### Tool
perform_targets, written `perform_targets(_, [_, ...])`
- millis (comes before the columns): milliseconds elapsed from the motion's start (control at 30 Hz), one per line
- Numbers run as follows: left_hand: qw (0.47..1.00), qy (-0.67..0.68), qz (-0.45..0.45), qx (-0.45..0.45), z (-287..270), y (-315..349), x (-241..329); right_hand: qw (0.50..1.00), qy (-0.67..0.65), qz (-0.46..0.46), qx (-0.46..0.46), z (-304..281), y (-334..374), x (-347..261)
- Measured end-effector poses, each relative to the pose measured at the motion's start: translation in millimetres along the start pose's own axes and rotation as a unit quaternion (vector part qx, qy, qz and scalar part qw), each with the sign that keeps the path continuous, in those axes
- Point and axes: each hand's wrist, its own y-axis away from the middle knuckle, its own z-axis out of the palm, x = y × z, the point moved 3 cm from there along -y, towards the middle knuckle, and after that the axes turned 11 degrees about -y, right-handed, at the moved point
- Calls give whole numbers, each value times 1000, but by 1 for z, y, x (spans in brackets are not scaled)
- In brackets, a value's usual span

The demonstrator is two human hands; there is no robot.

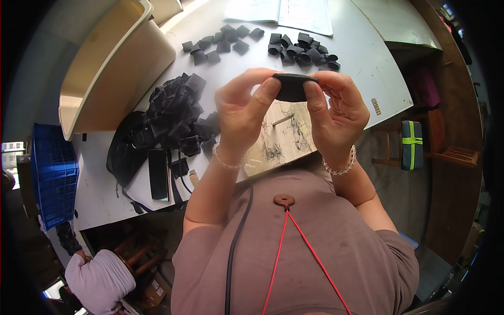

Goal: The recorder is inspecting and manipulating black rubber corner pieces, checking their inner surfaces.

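A small black fabric piece [291, 89] is stretched between my two hands above the table. My left hand [244, 100] pinches its left end between thumb and fingers. At the other end, my right hand [336, 102] grips it the same way. Below them lies a wooden board [278, 139] with a metal pin [283, 121] and scattered dark threads. To the left is a heap of black fabric pieces [176, 107]. Farther back, flat black pieces [223, 42] lie in one group and curled black pieces [302, 51] in another.
A large beige bin [118, 68] stands at the far left, with a blue crate [52, 173] nearer. A phone [159, 175] and black bag [126, 149] lie by the heap. An open notebook [283, 13] lies at the back. A co-worker [100, 278] sits at lower left.
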Motion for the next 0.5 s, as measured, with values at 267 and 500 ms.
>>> perform_targets(267, [974, -200, -105, 14, 3, 4, -35, 974, -26, 226, 6, -4, 7, 48])
perform_targets(500, [936, -294, -152, 122, -76, 50, -47, 902, -41, 428, 52, -61, 19, 156])
